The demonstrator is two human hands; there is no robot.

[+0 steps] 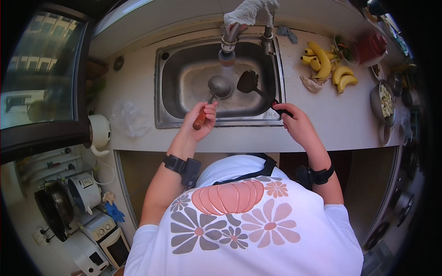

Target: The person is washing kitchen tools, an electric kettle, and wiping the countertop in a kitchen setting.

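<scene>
My left hand (202, 119) grips the wooden handle of a metal ladle (219, 84), whose bowl is low in the stainless steel sink (193, 62). My right hand (295, 120) holds the black handle of a dark spatula (248, 82); its blade hangs over the right half of the basin. The blade's upper edge looks ragged. Above the ladle is the mouth of the faucet (228, 45), and a pale blur below it looks like running water. A grey cloth (250, 12) is draped over the faucet.
Bananas (323, 62) lie on the counter right of the sink, near a pot of pale cut pieces (385, 101). A clear plastic bag (129, 119) and a white kettle (99, 131) are at the left. An open window (38, 69) juts in at the upper left.
</scene>
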